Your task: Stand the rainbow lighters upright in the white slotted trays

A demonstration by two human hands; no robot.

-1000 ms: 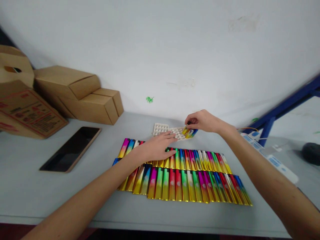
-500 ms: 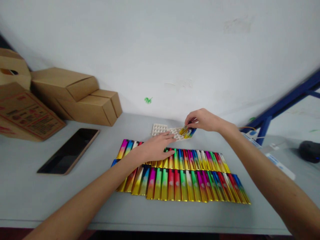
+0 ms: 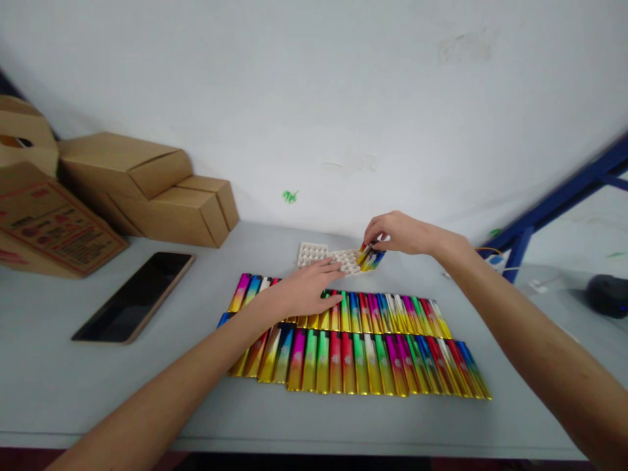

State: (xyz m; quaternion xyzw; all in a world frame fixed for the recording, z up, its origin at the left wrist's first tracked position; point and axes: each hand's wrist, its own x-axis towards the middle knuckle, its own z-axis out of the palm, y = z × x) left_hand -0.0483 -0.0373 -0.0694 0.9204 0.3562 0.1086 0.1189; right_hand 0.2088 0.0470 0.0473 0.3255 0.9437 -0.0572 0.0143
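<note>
My left hand (image 3: 309, 288) lies flat with fingers stretched out. Its fingertips rest at the front edge of the white tray (image 3: 314, 251), which has rows of small holes, and its palm covers part of the back row of lighters. At the tray's right end my right hand (image 3: 400, 233) pinches a lighter (image 3: 364, 248), partly hidden by the fingers. Several other shiny lighters (image 3: 371, 260) stand close together in that end of the tray. Two rows of lighters (image 3: 353, 363) in metallic colours fading to gold lie side by side in front of my hands.
A dark-screened phone (image 3: 135, 297) lies on the grey table (image 3: 206, 412) at the left. Cardboard boxes (image 3: 161, 190) stand behind it against the wall. To the right are a black mouse (image 3: 608, 296), cables and a blue metal frame (image 3: 524, 245).
The lighter in my right hand has gone from slanted to more upright beside the others in the tray. My right forearm has shifted slightly. My left hand stays where it was.
</note>
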